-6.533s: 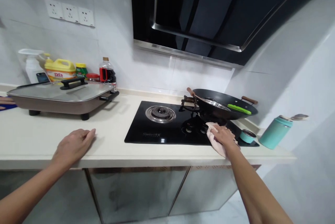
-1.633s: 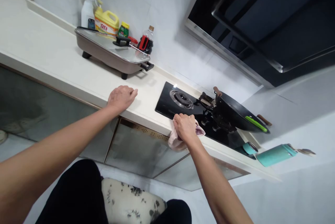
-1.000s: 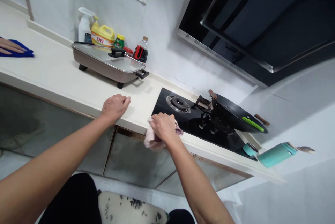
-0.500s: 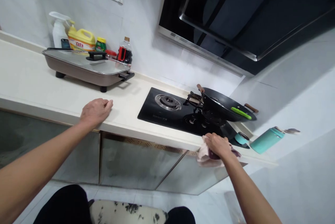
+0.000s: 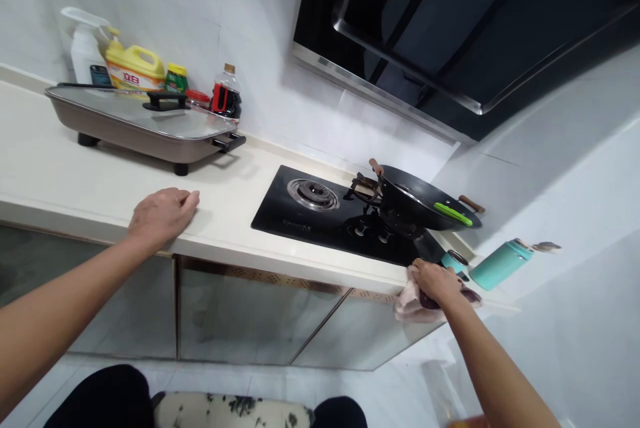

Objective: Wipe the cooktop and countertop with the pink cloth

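Note:
My left hand (image 5: 163,216) rests on the white countertop (image 5: 230,205) near its front edge, fingers curled in and nothing visible in them. At the right end of the counter, my right hand (image 5: 436,281) presses a pale pink and dark purple cloth (image 5: 409,301) against the front edge, and part of it hangs over. Just beyond that hand stands a small teal cup (image 5: 454,261), with a teal bottle (image 5: 501,265) to its right. The black gas stove (image 5: 300,218) lies behind, between my hands.
A black wok (image 5: 415,198) with a green-handled utensil (image 5: 453,213) sits on the right burner. Left of the stove stands a lidded electric pan (image 5: 135,138), with a yellow jug (image 5: 135,69), a spray bottle (image 5: 86,48) and a dark sauce bottle (image 5: 227,96) behind. A range hood (image 5: 425,28) hangs above.
My right hand has slid the cloth rightward along the counter's front edge, closer to the teal cup. My left hand stays on the counter. The view has shifted slightly.

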The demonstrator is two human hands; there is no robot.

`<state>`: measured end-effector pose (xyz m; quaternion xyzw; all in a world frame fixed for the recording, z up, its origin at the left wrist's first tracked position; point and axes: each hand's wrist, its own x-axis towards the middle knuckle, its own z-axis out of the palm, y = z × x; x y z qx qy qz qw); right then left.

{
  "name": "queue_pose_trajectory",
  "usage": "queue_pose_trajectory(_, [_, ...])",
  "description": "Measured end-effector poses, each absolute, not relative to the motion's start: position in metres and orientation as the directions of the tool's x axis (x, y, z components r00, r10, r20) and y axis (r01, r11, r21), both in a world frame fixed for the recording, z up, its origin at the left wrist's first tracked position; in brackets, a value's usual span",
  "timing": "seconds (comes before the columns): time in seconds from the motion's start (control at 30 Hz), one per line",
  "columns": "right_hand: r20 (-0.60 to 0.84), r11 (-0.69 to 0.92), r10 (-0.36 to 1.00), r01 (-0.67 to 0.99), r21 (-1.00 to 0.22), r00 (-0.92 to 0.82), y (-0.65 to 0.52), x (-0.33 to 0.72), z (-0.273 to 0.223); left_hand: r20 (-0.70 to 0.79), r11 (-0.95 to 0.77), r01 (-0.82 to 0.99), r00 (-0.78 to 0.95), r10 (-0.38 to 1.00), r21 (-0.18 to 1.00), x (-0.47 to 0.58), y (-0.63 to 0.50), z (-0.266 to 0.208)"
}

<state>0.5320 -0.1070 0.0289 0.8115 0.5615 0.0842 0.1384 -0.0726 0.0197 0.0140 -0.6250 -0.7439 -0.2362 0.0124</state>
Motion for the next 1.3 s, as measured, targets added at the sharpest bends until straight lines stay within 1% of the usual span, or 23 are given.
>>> queue_pose_trajectory(0.1, [-0.049, -0.290, 0.946, 0.901, 0.322, 0.322, -0.113, 0.536, 0.031, 0.289, 0.114, 0.928, -0.225, 0.930, 0.356, -0.073, 0.020, 0.013])
queue_pose_trajectory(0.33, [-0.107, -0.221, 0.956, 0.910, 0.351, 0.274, -0.116, 0.547, 0.031, 0.288, 0.104, 0.932, -0.211, 0.934, 0.347, -0.073, 0.020, 0.012])
queue_pose_trajectory(0.4, [-0.088, -0.222, 0.958, 0.899, 0.377, 0.273, -0.115, 0.546, 0.029, 0.297, 0.102, 0.933, -0.212, 0.931, 0.345, -0.073, 0.020, 0.012])
queue_pose_trajectory(0.53, [0.010, -0.246, 0.963, 0.862, 0.444, 0.270, -0.115, 0.541, 0.021, 0.312, 0.096, 0.933, -0.212, 0.926, 0.348, -0.072, 0.019, 0.012])
queue_pose_trajectory(0.67, [0.090, -0.276, 0.960, 0.833, 0.479, 0.266, -0.114, 0.539, 0.017, 0.302, 0.109, 0.931, -0.221, 0.927, 0.349, -0.071, 0.018, 0.013])
queue_pose_trajectory(0.97, [0.131, -0.271, 0.962, 0.815, 0.512, 0.238, -0.104, 0.538, 0.017, 0.274, 0.094, 0.941, -0.189, 0.943, 0.324, -0.068, 0.019, 0.016])
queue_pose_trajectory(1.13, [0.122, -0.165, 0.986, 0.805, 0.570, 0.116, -0.105, 0.518, 0.018, 0.277, 0.081, 0.932, -0.187, 0.942, 0.354, -0.067, 0.020, 0.017])
queue_pose_trajectory(1.3, [0.112, -0.101, 0.993, 0.796, 0.596, 0.043, -0.103, 0.493, 0.022, 0.303, 0.076, 0.936, -0.187, 0.934, 0.344, -0.067, 0.020, 0.015])
